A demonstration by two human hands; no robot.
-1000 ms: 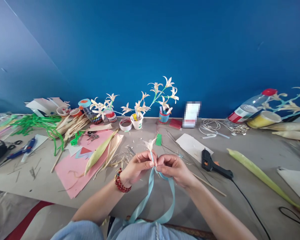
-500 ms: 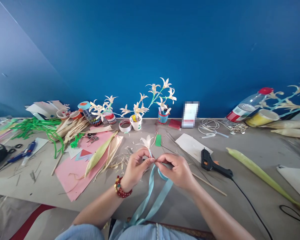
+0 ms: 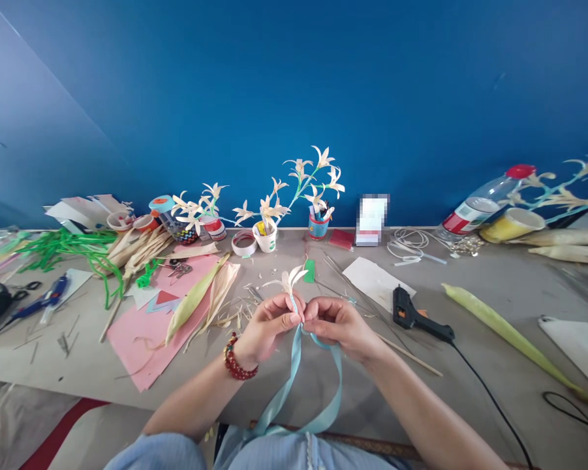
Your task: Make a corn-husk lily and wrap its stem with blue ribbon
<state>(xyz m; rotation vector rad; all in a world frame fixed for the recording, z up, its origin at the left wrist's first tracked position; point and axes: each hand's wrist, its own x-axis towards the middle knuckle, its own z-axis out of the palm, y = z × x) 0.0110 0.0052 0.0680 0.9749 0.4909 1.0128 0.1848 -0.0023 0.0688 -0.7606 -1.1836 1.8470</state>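
Observation:
Between the thumb and fingers of my left hand point(image 3: 273, 324) is the stem of a pale handmade flower point(image 3: 288, 282), its petals pointing up and away from me. Light blue ribbon point(image 3: 333, 391) winds around the stem below the petals. My right hand point(image 3: 340, 326) pinches the ribbon right beside the left fingertips, the two hands almost touching. From there the ribbon hangs in a long loop down to my lap. The exact spot where ribbon meets stem is partly hidden by my fingers.
A black glue gun point(image 3: 421, 314) with its cord lies at right, near a green corn husk point(image 3: 504, 333). Pink paper point(image 3: 137, 346) with husks is at left. Cups of finished flowers point(image 3: 265, 239) line the blue wall. A tilted bottle point(image 3: 474, 212) stands at back right.
The ribbon loop under my right hand has opened wider and rounder. More blue wrapping shows on the stem, and my right fingers have shifted slightly. The view has tilted a little.

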